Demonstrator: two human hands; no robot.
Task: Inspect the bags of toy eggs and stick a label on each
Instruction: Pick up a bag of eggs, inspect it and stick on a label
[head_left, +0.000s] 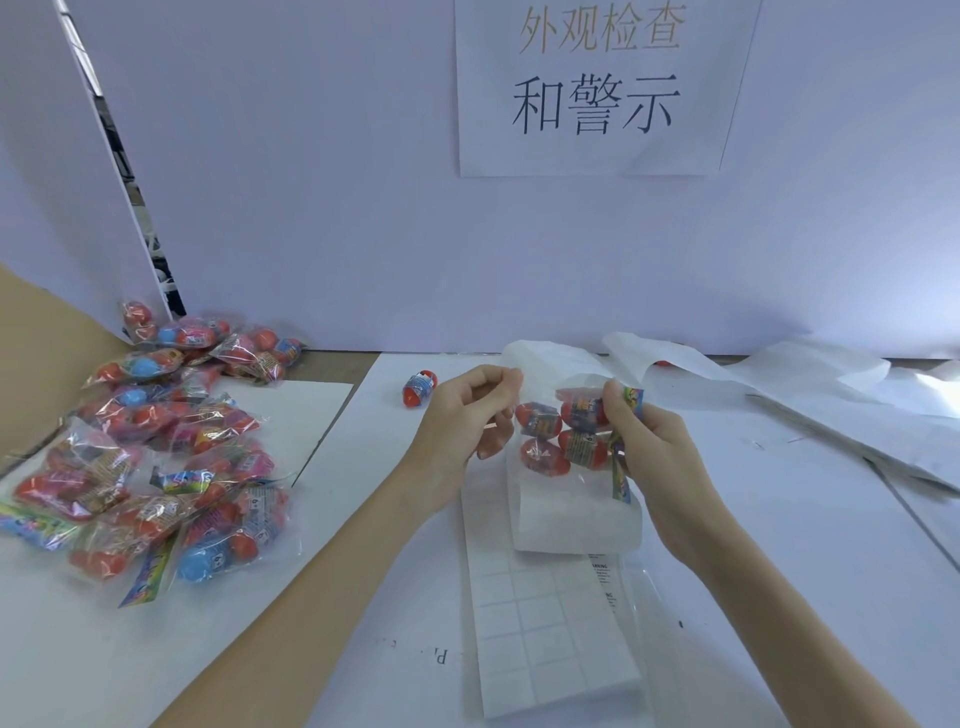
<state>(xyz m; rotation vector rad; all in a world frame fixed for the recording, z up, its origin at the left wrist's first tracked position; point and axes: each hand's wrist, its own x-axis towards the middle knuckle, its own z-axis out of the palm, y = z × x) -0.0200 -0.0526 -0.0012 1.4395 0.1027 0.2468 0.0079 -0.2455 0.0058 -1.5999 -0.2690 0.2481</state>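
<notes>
Right hand (652, 441) around egg bag (563, 436)

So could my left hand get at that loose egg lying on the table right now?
Probably yes. The loose egg lies in the open just beyond the left hand, nothing between them, but that hand is pinching the bag and would need to let go first.

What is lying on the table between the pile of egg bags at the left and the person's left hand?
In the head view, a single loose toy egg lies between the pile of egg bags and the left hand. Around it there is only white paper.
</notes>
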